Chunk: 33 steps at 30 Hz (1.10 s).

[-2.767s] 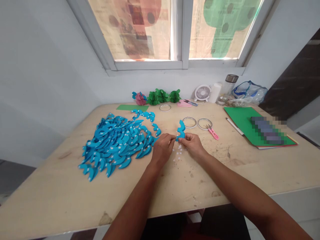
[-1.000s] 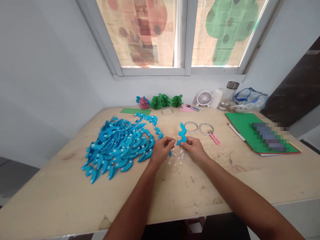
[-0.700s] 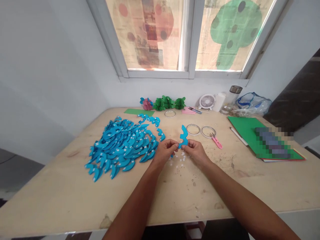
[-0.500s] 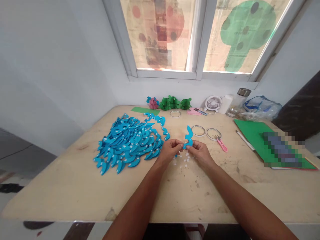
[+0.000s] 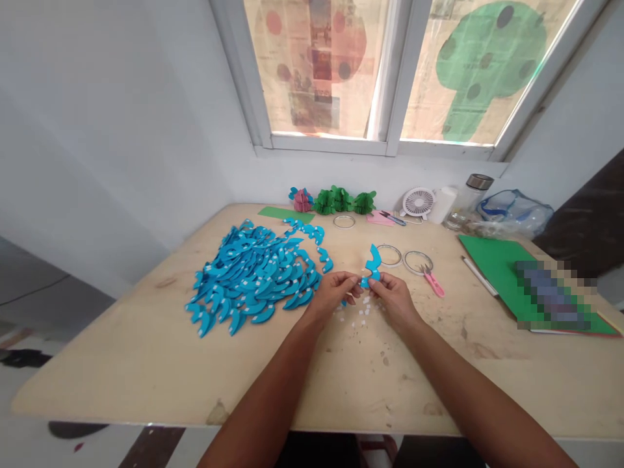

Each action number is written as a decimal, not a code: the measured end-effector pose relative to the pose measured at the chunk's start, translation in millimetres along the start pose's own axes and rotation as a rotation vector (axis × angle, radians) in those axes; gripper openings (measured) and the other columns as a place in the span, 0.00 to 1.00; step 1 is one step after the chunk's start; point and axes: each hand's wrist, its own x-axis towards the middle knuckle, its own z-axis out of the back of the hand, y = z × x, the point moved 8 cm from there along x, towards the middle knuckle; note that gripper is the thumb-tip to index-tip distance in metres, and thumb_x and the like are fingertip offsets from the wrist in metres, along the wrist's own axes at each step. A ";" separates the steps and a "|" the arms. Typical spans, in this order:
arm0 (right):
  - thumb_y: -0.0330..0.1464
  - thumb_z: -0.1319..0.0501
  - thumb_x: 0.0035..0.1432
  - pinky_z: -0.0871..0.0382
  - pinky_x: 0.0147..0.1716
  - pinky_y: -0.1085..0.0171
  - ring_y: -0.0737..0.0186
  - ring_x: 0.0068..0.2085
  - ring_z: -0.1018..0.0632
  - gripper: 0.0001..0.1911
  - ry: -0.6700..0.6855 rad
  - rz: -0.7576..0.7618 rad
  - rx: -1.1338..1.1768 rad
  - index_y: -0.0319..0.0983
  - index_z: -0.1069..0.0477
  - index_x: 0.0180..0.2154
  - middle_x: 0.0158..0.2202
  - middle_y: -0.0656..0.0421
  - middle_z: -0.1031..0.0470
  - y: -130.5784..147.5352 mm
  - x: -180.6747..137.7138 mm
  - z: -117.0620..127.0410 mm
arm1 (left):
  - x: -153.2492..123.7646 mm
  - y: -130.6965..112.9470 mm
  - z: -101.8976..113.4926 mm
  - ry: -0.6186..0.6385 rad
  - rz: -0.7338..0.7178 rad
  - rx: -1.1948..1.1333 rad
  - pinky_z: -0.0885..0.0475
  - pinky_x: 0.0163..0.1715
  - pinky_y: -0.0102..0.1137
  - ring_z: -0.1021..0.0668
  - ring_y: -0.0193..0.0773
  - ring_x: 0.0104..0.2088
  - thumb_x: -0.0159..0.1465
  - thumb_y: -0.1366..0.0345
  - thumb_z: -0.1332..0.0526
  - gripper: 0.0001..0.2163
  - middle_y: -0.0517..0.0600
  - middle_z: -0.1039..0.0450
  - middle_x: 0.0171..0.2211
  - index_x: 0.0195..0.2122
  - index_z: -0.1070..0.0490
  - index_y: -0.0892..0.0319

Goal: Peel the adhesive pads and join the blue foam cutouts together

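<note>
A wavy blue paper piece (image 5: 374, 262) stands up between my hands over the middle of the table. My right hand (image 5: 396, 296) pinches its lower part between thumb and fingers. At the piece's lower left end, the thumb and fingers of my left hand (image 5: 336, 292) are closed; whatever is between them is too small to make out. Small white paper bits (image 5: 363, 313) lie scattered below the hands. Left of my left hand spreads a big heap of curved blue paper pieces (image 5: 258, 273) with small white squares on them.
White tape rolls (image 5: 418, 262) and pink-handled snips (image 5: 433, 282) lie to the right. Farther right are a pen (image 5: 480, 276) and green sheets (image 5: 497, 273). Folded paper figures (image 5: 336, 201), a small fan (image 5: 418, 203) and a bottle (image 5: 475, 192) line the wall.
The view has shifted slightly. My left fingertips have changed position slightly at the blue piece's end, and my right hand still holds the piece.
</note>
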 end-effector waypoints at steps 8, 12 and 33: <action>0.42 0.35 0.45 0.41 0.26 0.65 0.66 0.24 0.33 0.14 0.031 -0.032 0.070 0.38 0.29 0.27 0.21 0.60 0.30 -1.7 -1.7 -2.7 | -4.3 3.4 -6.6 0.096 0.043 0.058 0.32 0.20 0.25 0.27 0.33 0.21 0.46 0.58 0.32 0.14 0.49 0.27 0.20 0.26 0.28 0.63; 0.42 0.35 0.45 0.40 0.27 0.65 0.65 0.24 0.32 0.13 0.067 -0.028 0.097 0.38 0.28 0.27 0.21 0.60 0.30 -1.7 -2.3 -5.9 | -1.5 5.4 -3.3 0.098 0.026 0.050 0.31 0.20 0.26 0.27 0.32 0.21 0.46 0.58 0.32 0.12 0.49 0.27 0.19 0.24 0.29 0.63; 0.42 0.34 0.43 0.47 0.22 0.67 0.69 0.21 0.37 0.13 -0.040 -0.055 0.084 0.38 0.29 0.24 0.18 0.62 0.33 -2.8 0.9 3.2 | -15.8 -56.4 59.9 -0.595 -0.416 1.054 0.35 0.39 0.38 0.26 0.47 0.39 0.57 0.67 0.44 0.07 0.55 0.25 0.32 0.30 0.26 0.59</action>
